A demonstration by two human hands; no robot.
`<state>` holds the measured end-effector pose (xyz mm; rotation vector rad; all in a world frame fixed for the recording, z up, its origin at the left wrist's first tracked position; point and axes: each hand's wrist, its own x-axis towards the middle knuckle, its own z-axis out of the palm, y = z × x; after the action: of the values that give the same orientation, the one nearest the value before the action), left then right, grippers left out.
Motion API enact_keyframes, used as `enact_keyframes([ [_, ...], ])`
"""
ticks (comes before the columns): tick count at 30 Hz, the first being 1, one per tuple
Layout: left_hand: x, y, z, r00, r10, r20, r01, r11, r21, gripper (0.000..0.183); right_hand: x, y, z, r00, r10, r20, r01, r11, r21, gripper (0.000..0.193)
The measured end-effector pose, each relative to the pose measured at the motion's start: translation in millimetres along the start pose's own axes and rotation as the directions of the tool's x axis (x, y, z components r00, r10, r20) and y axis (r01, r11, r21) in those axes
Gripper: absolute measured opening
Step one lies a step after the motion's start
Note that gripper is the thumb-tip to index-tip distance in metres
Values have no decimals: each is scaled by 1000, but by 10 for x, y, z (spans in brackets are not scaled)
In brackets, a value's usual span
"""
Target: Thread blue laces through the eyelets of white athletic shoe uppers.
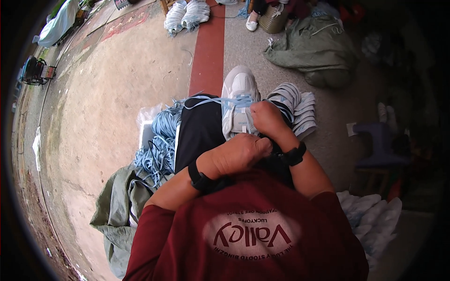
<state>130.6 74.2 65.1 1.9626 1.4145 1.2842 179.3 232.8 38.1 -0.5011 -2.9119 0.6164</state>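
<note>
A white-and-grey sneaker (240, 110) rests on my lap with its toe pointing away from me. A light blue shoelace (234, 100) crosses its upper eyelets, and a loose length trails left over my dark trouser knee. My right hand (271, 121) is closed against the right side of the sneaker's lacing. Nearer my body, by the heel end, my left hand (239, 152) is curled into a fist. The fingertips of both hands are turned out of sight, so whatever they pinch is hidden.
A heap of light blue laces (161, 145) lies left of my leg, above a green cloth sack (115, 210). Striped shoe pieces (300, 107) are stacked at my right knee. A dark plastic stool (379, 145) stands right. Ahead are a large green sack (314, 51) and bundled white shoes (187, 16).
</note>
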Motion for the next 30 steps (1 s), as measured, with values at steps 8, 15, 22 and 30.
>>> enact_keyframes([
  [8,-90,-51,-74,996,-66,-60,63,997,-52,12,42,-117,-12,992,-71,103,88,980,-177,10],
  [15,-156,-23,-124,986,-162,-41,157,981,-113,8,56,-128,13,995,-88,55,98,970,-221,9],
  [22,-187,-37,-143,978,-203,-38,197,972,-124,6,108,-100,-40,971,-215,101,233,945,-228,7],
  [30,-196,-204,-221,985,-69,-155,75,996,37,7,-31,-85,112,981,-174,-81,160,975,-155,2],
])
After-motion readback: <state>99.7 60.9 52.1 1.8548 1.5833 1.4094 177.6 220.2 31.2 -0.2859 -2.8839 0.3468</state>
